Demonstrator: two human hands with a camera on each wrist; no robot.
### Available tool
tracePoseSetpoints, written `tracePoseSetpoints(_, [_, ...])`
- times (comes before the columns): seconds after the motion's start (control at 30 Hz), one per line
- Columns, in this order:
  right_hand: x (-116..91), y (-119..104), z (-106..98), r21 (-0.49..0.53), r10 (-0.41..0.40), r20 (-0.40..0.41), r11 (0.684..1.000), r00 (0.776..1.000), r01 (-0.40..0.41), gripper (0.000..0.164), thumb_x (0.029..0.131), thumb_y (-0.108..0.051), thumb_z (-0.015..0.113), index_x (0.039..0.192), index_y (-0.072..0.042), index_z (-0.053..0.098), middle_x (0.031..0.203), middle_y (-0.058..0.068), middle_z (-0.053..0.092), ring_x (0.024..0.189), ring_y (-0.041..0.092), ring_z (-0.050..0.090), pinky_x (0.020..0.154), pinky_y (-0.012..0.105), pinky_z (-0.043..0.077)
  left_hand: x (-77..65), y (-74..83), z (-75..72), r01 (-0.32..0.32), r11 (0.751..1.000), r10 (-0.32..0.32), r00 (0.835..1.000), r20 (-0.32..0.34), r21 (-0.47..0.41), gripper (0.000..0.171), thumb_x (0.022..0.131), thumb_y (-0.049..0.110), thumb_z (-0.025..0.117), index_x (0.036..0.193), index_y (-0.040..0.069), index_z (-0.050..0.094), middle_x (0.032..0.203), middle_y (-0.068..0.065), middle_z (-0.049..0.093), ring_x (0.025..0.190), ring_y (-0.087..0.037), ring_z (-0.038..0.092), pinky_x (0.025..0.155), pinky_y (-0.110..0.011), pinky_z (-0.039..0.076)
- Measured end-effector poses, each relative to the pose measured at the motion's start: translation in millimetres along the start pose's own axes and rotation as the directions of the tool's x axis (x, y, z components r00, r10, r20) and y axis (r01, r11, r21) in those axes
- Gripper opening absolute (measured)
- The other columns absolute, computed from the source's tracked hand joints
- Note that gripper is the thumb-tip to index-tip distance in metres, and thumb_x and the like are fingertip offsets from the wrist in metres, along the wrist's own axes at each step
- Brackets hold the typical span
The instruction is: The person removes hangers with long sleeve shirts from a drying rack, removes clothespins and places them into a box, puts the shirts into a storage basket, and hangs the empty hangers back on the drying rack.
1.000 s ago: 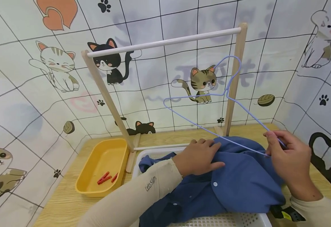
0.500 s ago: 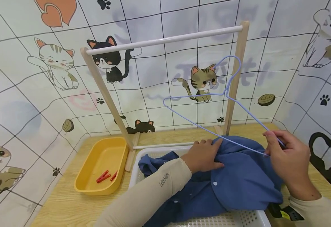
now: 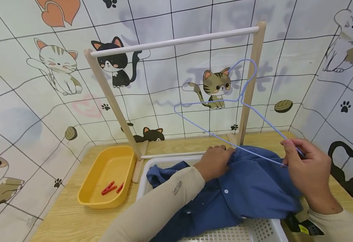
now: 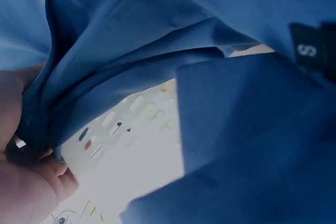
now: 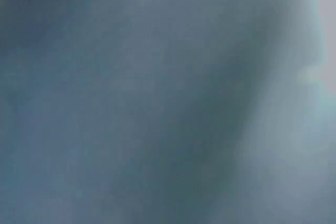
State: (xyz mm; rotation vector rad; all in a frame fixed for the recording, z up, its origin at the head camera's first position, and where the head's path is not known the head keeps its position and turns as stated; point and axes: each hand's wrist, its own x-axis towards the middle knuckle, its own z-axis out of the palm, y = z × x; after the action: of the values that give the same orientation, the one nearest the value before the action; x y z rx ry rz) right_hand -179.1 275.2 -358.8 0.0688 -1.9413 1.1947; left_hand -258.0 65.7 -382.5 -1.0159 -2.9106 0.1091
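A blue buttoned shirt (image 3: 255,188) lies bunched over a white perforated basket (image 3: 267,232). My left hand (image 3: 216,163) grips a fold of it near the upper middle; in the left wrist view, thumb and fingers close round the blue cloth, and a dark label marked S shows at the right. My right hand (image 3: 311,171) holds one end of a light blue wire hanger (image 3: 209,133), whose hook points up toward the rack. The hanger's right end is hidden in that hand and by the shirt. Blurred blue cloth fills the right wrist view.
A rack with wooden posts (image 3: 113,104) and a white top rod (image 3: 176,42) stands behind the basket. To the left, a yellow tray (image 3: 85,188) holds red clothespins (image 3: 108,189). All stand on a wooden table (image 3: 61,215) against a cat-patterned wall.
My left hand has slid a little to the right, and its spread fingers have curled into the shirt. The shirt's front has shifted slightly up and left. The right hand and hanger stay put.
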Motion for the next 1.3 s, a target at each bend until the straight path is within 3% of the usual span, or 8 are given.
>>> tracePoseSetpoints(0.23, [1,-2,-3,-0.016,0.013,-0.002,1.0,1.0,-0.013,0.011,0.093,-0.003,0.068,0.096,0.007,0.07,0.053,-0.016,0.054,0.044,-0.005,0.052,0.042,0.014,0.037,1.2,-3.3,6.6,-0.023,0.999,0.024,0.999,-0.042,0.032,0.053,0.092,0.037,0.072,0.14,0.023,0.056,0.123,0.004,0.065,0.113,-0.012,0.064,0.101,-0.028,0.049])
tracePoseSetpoints(0.43, [3,-1,-3,-0.012,-0.003,0.013,1.0,1.0,0.003,0.012,0.093,-0.003,0.067,0.097,0.009,0.069,0.053,-0.015,0.054,0.045,-0.004,0.052,0.045,0.013,0.039,-3.9,-3.6,5.3,-0.046,0.991,0.061,0.99,-0.127,0.124,0.048,0.091,0.04,0.072,0.135,0.024,0.06,0.121,0.004,0.066,0.113,-0.012,0.063,0.097,-0.029,0.05])
tracePoseSetpoints(0.67, [4,1,-3,-0.029,0.007,0.013,1.0,1.0,-0.006,0.011,0.093,-0.003,0.067,0.097,0.007,0.07,0.054,-0.017,0.054,0.045,-0.005,0.052,0.046,0.011,0.04,-10.7,-2.6,-1.1,-0.053,0.966,0.107,0.973,-0.204,0.251,0.036,0.096,0.035,0.068,0.13,0.025,0.063,0.12,0.004,0.066,0.109,-0.012,0.063,0.088,-0.029,0.053])
tracePoseSetpoints(0.87, [3,0,-3,-0.036,0.002,0.003,0.999,1.0,-0.002,0.013,0.094,-0.004,0.066,0.098,0.008,0.07,0.054,-0.018,0.054,0.044,-0.006,0.051,0.045,0.011,0.039,-14.4,-2.0,-2.7,-0.101,0.927,0.195,0.953,-0.233,0.36,0.024,0.103,0.026,0.056,0.125,0.024,0.065,0.121,0.005,0.066,0.106,-0.011,0.064,0.084,-0.028,0.055])
tracePoseSetpoints(0.97, [4,0,-3,-0.051,-0.004,-0.003,0.999,1.0,0.004,0.014,0.094,-0.005,0.066,0.098,0.008,0.07,0.054,-0.02,0.053,0.044,-0.007,0.051,0.044,0.012,0.038,-15.6,-0.1,-4.0,-0.115,0.919,0.212,0.951,-0.226,0.378,0.022,0.105,0.026,0.053,0.124,0.024,0.064,0.12,0.005,0.065,0.104,-0.011,0.064,0.084,-0.027,0.056])
tracePoseSetpoints(1.1, [3,1,-4,-0.054,0.019,-0.014,0.998,1.0,-0.02,0.011,0.094,-0.007,0.067,0.096,0.004,0.071,0.053,-0.019,0.053,0.045,-0.006,0.05,0.042,0.014,0.036,-19.4,0.5,-8.5,-0.114,0.936,0.203,0.948,-0.244,0.334,0.024,0.106,0.028,0.051,0.126,0.025,0.063,0.119,0.006,0.065,0.104,-0.011,0.064,0.074,-0.024,0.057])
tracePoseSetpoints(1.2, [3,2,-5,-0.051,0.021,-0.025,0.998,0.999,-0.023,0.011,0.094,-0.007,0.067,0.096,0.003,0.071,0.052,-0.018,0.053,0.044,-0.006,0.049,0.039,0.018,0.032,-23.9,-1.4,-15.2,-0.125,0.945,0.216,0.932,-0.292,0.301,0.024,0.105,0.028,0.053,0.126,0.025,0.063,0.118,0.005,0.066,0.103,-0.01,0.064,0.064,-0.023,0.056])
tracePoseSetpoints(1.3, [4,2,-6,-0.054,0.012,-0.026,0.998,1.0,-0.013,0.012,0.094,-0.008,0.067,0.096,0.004,0.07,0.052,-0.016,0.053,0.044,-0.005,0.049,0.038,0.019,0.031,-29.8,-4.3,-23.3,-0.14,0.947,0.244,0.9,-0.363,0.29,0.022,0.103,0.026,0.055,0.122,0.026,0.066,0.114,0.006,0.067,0.105,-0.01,0.064,0.059,-0.022,0.054])
